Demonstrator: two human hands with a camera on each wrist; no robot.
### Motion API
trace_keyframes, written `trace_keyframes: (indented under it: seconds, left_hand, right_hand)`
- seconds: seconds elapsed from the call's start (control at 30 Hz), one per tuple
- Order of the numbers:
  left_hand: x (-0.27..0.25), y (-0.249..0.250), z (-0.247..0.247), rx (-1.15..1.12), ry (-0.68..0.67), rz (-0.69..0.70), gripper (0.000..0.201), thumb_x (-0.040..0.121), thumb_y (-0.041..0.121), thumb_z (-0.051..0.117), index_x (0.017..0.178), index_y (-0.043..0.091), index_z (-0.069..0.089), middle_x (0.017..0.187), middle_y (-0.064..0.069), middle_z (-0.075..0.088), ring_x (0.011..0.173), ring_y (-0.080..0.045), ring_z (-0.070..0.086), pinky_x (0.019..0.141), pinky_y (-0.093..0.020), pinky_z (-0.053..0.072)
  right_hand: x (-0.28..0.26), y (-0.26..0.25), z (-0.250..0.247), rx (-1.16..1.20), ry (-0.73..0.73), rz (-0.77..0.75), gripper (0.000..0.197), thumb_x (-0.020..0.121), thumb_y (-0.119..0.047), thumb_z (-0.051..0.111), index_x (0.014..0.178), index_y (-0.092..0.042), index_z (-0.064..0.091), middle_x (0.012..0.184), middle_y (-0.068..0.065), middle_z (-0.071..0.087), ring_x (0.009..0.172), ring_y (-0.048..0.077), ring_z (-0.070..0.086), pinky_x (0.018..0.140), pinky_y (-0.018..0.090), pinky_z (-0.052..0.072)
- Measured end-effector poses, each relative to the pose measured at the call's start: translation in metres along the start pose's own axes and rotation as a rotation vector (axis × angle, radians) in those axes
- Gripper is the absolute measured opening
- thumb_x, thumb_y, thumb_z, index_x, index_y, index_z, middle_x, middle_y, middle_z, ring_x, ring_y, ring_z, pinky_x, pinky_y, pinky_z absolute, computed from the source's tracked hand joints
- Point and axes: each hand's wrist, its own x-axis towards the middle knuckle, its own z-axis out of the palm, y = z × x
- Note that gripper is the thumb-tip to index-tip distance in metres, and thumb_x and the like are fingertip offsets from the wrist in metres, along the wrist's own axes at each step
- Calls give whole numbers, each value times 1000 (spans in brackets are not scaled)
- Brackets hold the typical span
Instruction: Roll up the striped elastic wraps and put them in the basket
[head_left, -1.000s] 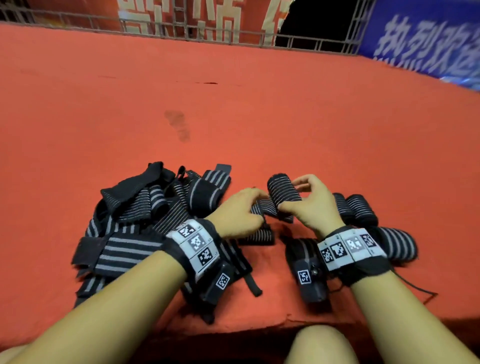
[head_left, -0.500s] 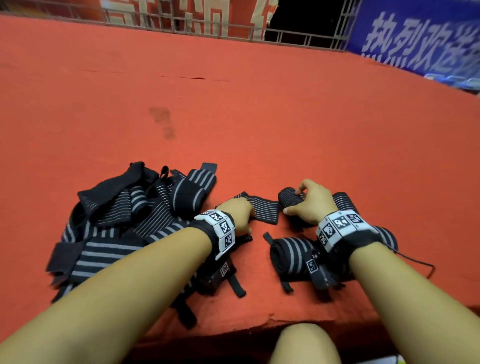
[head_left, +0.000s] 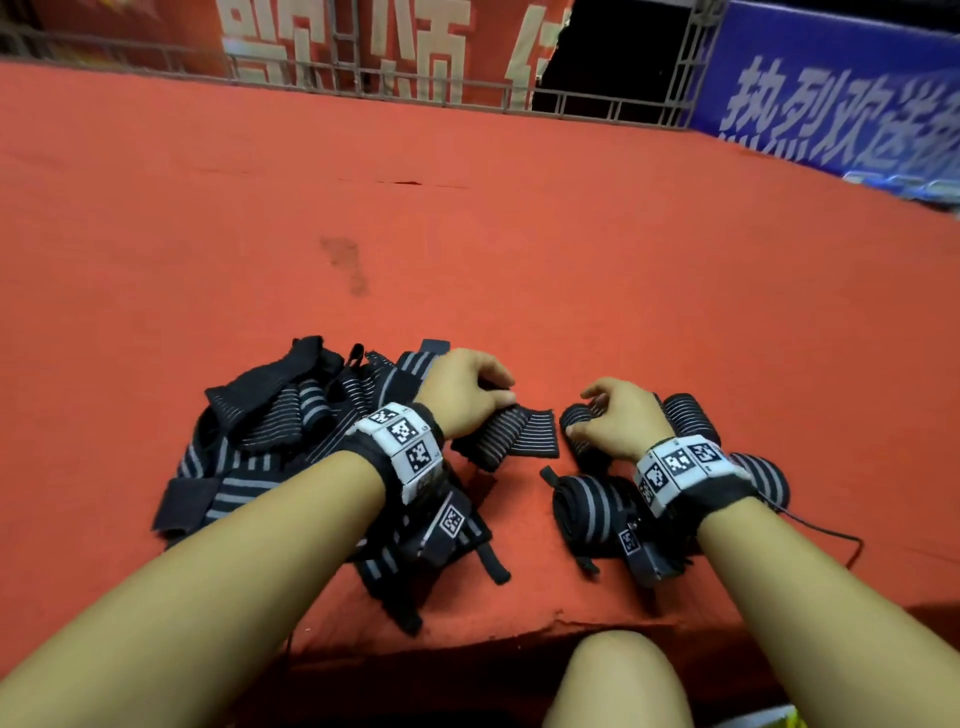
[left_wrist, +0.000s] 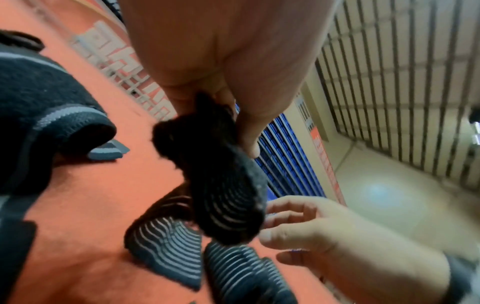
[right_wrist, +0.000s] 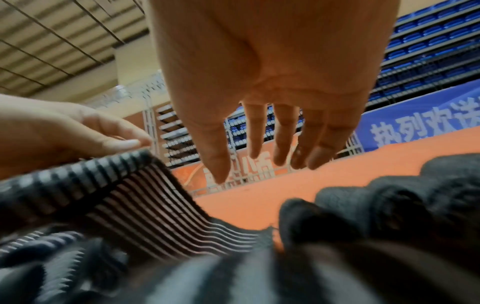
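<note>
The striped wraps (head_left: 291, 431) are matt ribbed elastic cloth, knitted-looking, with fuzzy black ends. The red floor covering (head_left: 519, 234) looks like matt, felt-like carpet, slightly rough. The railing (head_left: 363, 78) behind seems painted metal, though it is blurred.

Light in the head view is even and moderately bright, falling from overhead; the red carpet (head_left: 519, 234) shows no glare, and soft shadows gather under the wrists and along the near edge, which drops into darkness; a black gap behind the railing stays unlit; straight lines bow toward the frame edges from the wide lens. The left wrist view is dimmer and smeared; the wrap (left_wrist: 221, 185) in the left hand (left_wrist: 228, 61) is blurred, and a pale blue flare sits low on the far wall. The right wrist view is softest at the bottom, where dark fabric dissolves out of focus; the right hand (right_wrist: 272, 72) is sharper.
</note>
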Motion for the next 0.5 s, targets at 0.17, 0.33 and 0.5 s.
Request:
trace_keyframes:
  seconds: [0.17,0.33,0.5]
  left_hand:
    - [-19,1,-21,-270,184,-33,9,82,16,82,84,21,74,77,9,71,70,0,64,68,-12,49]
    - [-47,-1,-37,-281,233,19,8,86,17,77,82,23,73,77,12,71,70,1,64,71,-16,49]
    - [-74,1,-69,-532,97,-27,29,97,38,60,88,16,77,79,3,71,70,-11,62,71,-30,49]
  right_hand:
    - [-41,-45,2,488,-42,-180,33,73,-43,84,101,-31,71,97,-2,72,93,13,69,81,39,59]
    - [-73,-85,11,579,-29,-262,28,76,-15,85,95,-29,69,81,-3,70,67,10,66,68,39,61]
    - [-83,-107,-4,704,29,-271,34,83,7,72,91,-26,67,80,0,64,55,1,60,51,20,48]
